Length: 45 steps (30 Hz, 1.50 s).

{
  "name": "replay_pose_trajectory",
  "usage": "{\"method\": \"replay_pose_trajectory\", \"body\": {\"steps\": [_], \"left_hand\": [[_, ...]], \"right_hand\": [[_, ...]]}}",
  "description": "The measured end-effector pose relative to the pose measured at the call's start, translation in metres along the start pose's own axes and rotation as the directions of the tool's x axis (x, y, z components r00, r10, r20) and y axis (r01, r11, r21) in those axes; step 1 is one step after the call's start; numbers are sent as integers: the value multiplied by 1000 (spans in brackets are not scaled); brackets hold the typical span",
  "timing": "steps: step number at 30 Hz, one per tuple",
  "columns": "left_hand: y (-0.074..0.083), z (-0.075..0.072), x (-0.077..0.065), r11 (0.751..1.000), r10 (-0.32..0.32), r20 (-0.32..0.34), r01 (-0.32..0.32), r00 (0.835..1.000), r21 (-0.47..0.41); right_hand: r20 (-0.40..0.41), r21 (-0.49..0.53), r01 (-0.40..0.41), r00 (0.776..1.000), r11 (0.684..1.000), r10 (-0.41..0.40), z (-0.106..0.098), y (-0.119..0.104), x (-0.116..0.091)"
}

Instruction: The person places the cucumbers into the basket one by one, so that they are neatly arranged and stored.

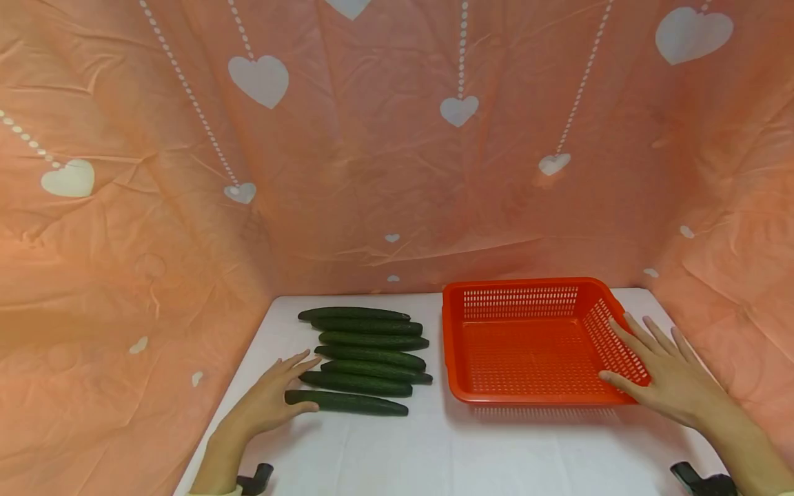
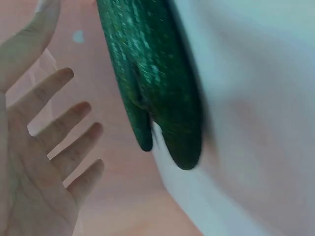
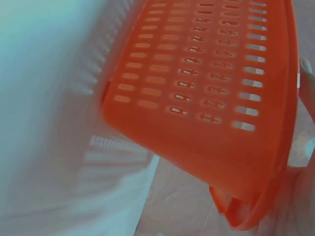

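Several dark green cucumbers (image 1: 366, 384) lie side by side in a column at the left of the table, the nearest cucumber (image 1: 356, 403) a little apart from the others. My left hand (image 1: 269, 399) is at their left ends, fingers spread and thumb apart, holding nothing. In the left wrist view the open palm faces two cucumber ends (image 2: 172, 103). On the right stands a red plastic basket (image 1: 540, 399) with slotted walls. My right hand (image 1: 673, 375) is spread over its right rim, overlapping the near right corner. The right wrist view shows the basket's side wall (image 3: 197, 147) beside that hand.
A white cloth (image 1: 384, 455) covers the table. Peach-coloured hangings (image 1: 372, 172) with white hearts enclose it at the back and both sides. Black wrist mounts (image 1: 701, 479) show at the bottom of the head view.
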<state>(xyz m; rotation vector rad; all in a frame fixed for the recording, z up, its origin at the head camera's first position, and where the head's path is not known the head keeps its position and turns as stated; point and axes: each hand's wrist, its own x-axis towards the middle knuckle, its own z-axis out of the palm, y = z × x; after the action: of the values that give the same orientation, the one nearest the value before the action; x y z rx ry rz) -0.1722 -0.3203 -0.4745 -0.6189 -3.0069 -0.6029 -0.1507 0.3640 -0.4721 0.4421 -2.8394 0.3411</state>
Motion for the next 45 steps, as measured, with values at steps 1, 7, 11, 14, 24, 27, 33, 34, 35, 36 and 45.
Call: {"method": "replay_pose_trajectory", "body": {"steps": [1, 7, 11, 14, 24, 27, 33, 34, 35, 36, 45], "left_hand": [[-3, 1, -1, 1000, -6, -2, 6, 1000, -12], [-19, 5, -7, 997, -23, -16, 22, 1000, -70], [-28, 9, -11, 998, 45, -59, -48, 997, -47], [-33, 12, -13, 993, 118, -106, -119, 987, -9], [-36, 17, -12, 994, -30, -20, 28, 999, -109], [-35, 20, -12, 986, -90, 22, 92, 996, -139], [-35, 26, -14, 982, -122, 24, 124, 992, -143], [-36, 26, -14, 981, -127, 23, 129, 992, -145], [-36, 26, -14, 980, -136, 24, 138, 990, -143], [-37, 27, -13, 980, -142, 26, 144, 990, -136], [-40, 29, -7, 993, -81, 41, 85, 996, -86]], "right_hand": [[-2, 9, 3, 1000, 1000, -3, 1, 0, 0], [-5, 65, 21, 1000, 998, -21, 9, 3, -1], [-12, 87, 33, 999, 996, -32, 14, 5, 0], [-5, 97, 33, 999, 995, -32, 17, 6, -1], [7, 103, 3, 1000, 995, -4, 19, 5, -1], [12, 84, 0, 1000, 996, -1, 19, 4, -2], [18, 59, 3, 1000, 998, -4, 18, 9, -5], [18, 57, 8, 1000, 998, -9, 18, 10, -6], [22, 57, 10, 1000, 998, -11, 18, 10, -7], [18, 56, 15, 1000, 998, -16, 19, 11, -7], [-35, 76, 47, 998, 996, -45, 20, 14, -11]]}}
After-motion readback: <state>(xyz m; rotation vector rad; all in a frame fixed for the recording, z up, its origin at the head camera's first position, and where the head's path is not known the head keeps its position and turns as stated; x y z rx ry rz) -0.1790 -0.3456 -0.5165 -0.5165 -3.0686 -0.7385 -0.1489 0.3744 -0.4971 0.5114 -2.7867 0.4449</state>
